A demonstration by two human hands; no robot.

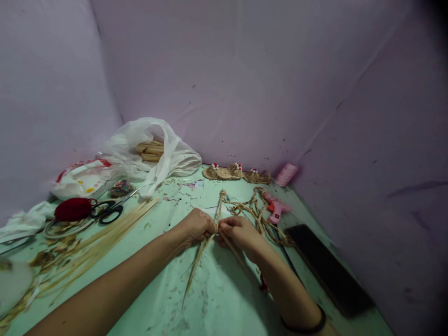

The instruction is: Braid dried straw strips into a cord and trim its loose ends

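Nearest the camera are your two bare forearms, the right one wearing a thin black band (321,319), both reaching over a pale green tabletop (168,294) to a slim tan braid of dry plant fibre (220,208). That braid runs away from you, ending in a knot at its far tip. Your left hand (200,226) is curled, fingers folded, gripping the braid's near end; your right hand (241,232) meets it there, thumb and fingers pinched on the fibre. Flat, unplaited tan strands (196,267) trail from the braid toward you.

Just right of the braid lies a loose tangle of tan plaited cord (259,215), with a pink glue gun (278,208) touching it, and farther right a long, flat black slab (329,270). Beyond the braid, you have two woven straw pieces (224,173) trimmed with red and white beads, and a pink spool of thread (287,174). Well left of the braid are long pale flat fibre strips (108,238), black-handled scissors (111,218), a dark red ball of yarn (73,209) and, farther back, a translucent white plastic bag (175,158).
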